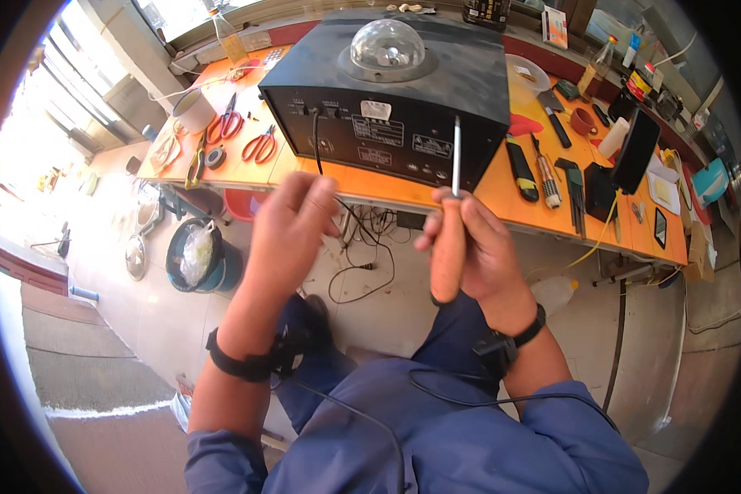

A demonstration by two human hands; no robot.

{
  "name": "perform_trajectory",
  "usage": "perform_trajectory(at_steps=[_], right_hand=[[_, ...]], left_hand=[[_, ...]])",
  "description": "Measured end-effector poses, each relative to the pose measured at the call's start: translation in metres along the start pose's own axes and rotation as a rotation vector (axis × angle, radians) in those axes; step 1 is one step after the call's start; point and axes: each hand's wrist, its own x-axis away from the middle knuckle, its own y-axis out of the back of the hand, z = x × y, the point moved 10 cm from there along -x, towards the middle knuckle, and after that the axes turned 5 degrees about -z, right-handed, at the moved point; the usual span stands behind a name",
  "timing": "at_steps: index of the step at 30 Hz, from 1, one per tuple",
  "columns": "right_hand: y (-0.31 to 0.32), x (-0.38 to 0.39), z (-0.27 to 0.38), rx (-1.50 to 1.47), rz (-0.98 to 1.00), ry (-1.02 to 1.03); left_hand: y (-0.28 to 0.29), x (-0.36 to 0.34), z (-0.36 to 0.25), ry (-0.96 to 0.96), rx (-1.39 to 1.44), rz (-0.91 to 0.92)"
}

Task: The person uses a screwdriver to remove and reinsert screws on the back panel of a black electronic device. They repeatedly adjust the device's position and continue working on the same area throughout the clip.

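My right hand [486,247] grips a screwdriver [447,262] by its orange handle. Its metal shaft points up and away, and the tip appears over the upper right of a black box's back panel; whether it touches cannot be told. The black metal box [305,123] stands on the table with a clear dome [387,45] on top and a black power cord [316,148] hanging from its back. My left hand [292,226] is in front of the table edge near that cord, its fingers curled together; anything within them is hidden.
Left on the orange table [243,169] are red-handled scissors [226,123], pliers [196,162], black tape [215,157] and a mug [193,111]. Right are a utility knife [521,169], hex keys [574,193] and a phone [636,152]. Below stands a bucket [230,267]; cables [370,263] trail on the floor.
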Motion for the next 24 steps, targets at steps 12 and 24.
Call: perform_trajectory(at_steps=[12, 24], right_hand=[[-0.012, 0.008, -0.01, -0.267, -0.04, -0.056], [-0.035, 0.029, -0.025, -0.368, -0.184, -0.034]], left_hand=[[-0.143, -0.046, 0.005, 0.356, 0.44, 0.615], [-0.172, -0.046, -0.004, 0.439, 0.751, 0.664]])
